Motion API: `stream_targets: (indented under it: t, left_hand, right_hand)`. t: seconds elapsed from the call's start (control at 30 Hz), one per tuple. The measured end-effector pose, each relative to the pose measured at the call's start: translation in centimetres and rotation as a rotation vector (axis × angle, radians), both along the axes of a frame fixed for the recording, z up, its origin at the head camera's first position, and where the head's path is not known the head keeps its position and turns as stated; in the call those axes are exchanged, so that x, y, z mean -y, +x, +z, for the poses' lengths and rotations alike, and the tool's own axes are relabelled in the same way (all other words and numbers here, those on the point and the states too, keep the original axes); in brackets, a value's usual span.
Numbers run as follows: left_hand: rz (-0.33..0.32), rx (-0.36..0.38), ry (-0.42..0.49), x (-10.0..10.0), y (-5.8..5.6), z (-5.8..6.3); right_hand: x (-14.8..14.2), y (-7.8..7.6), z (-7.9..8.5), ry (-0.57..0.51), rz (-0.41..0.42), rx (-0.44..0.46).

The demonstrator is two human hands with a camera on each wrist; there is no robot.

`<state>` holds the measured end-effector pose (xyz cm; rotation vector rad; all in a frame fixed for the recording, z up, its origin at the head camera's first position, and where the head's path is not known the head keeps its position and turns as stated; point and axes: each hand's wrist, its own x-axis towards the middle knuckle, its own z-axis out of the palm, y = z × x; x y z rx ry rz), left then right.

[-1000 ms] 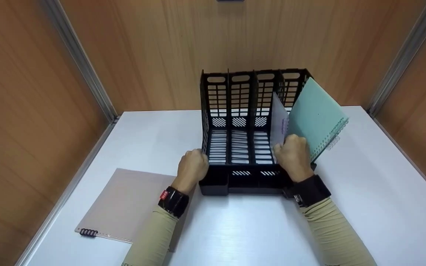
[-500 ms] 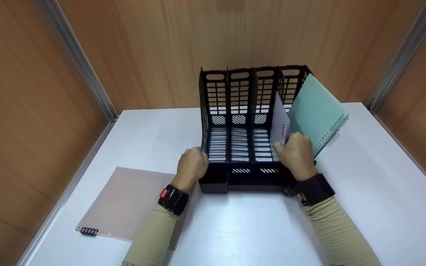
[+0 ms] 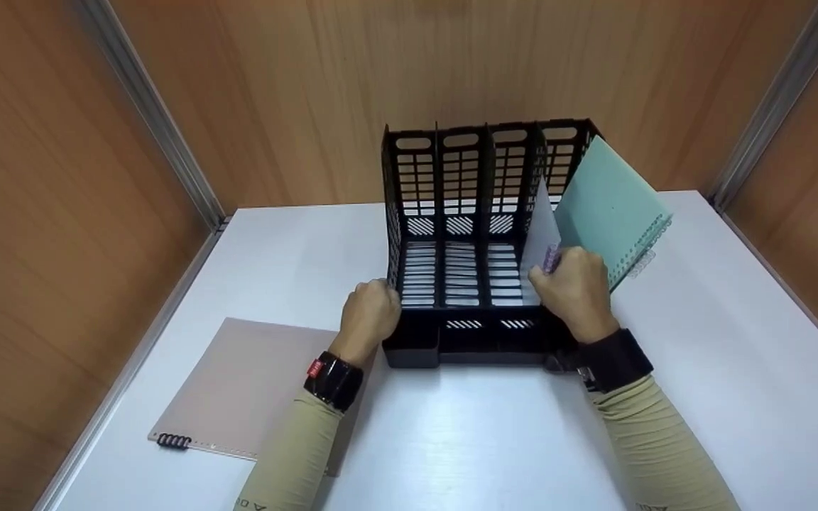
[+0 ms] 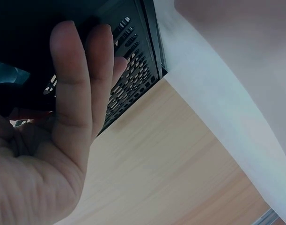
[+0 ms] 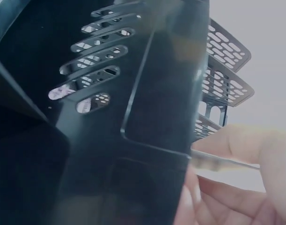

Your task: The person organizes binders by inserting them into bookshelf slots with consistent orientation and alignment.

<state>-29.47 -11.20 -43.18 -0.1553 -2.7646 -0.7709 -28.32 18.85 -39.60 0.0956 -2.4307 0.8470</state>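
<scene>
A black file organizer (image 3: 460, 333) with upright dividers stands on the white table. My left hand (image 3: 370, 312) grips its left wall near the front corner; in the left wrist view, the fingers (image 4: 70, 79) lie along the perforated side. My right hand (image 3: 576, 291) holds a thin pale lavender notebook (image 3: 540, 234) with a purple coil, upright towards the organizer's right side. In the right wrist view, thumb and fingers pinch a thin edge behind the organizer's front panel (image 5: 96, 154). A mint-green spiral notebook (image 3: 611, 206) leans outward at the far right, partly behind my right hand.
A pinkish-beige notebook (image 3: 253, 383) with a short black coil lies flat at the left, partly under my left forearm. Wood-grain panels (image 3: 274, 92) with metal corner strips enclose the table (image 3: 295, 241) at the back and sides.
My right hand has shifted slightly right with the lavender notebook, whose top edge now stands further right. My left hand keeps its place on the organizer. The head view has tilted slightly.
</scene>
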Motion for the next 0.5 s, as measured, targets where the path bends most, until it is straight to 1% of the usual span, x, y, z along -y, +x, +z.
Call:
stream_targets:
  t: [0.17,0.3,0.5]
  left_hand:
    - [0.009,0.006,0.004,0.0,0.1,0.1]
    - [0.003,0.003,-0.004,0.1,0.0,0.0]
    - [-0.008,-0.006,0.001,0.1,0.0,0.0]
  right_hand:
    - [0.0,0.4,0.7,0.005,-0.002,0.031]
    - [0.0,0.8,1.1,0.014,-0.002,0.044]
    - [-0.3,0.8,1.2,0.022,-0.003,0.024]
